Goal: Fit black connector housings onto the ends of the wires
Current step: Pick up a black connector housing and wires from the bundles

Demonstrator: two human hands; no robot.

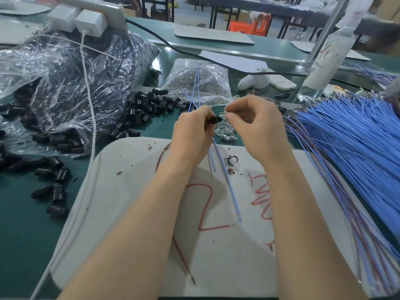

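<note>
**Housing and wire end brought together above the board**

Black connector housing (pixel 216 119) is pinched in the left hand (pixel 190 131), just above the far edge of the white board (pixel 129 191). The right hand (pixel 257 124) pinches something small at the housing's open end. It is probably a wire tip, but the fingers hide it. Two blue wires (pixel 227 180) trail slack from the hands across the board, leaving the ends free to steer. Loose housings (pixel 138 111) lie heaped to the left and the blue wire bundle (pixel 357 144) fans out to the right, so each stock sits beside the hand that draws from it. Judged step: seating a wire in the housing.
</note>
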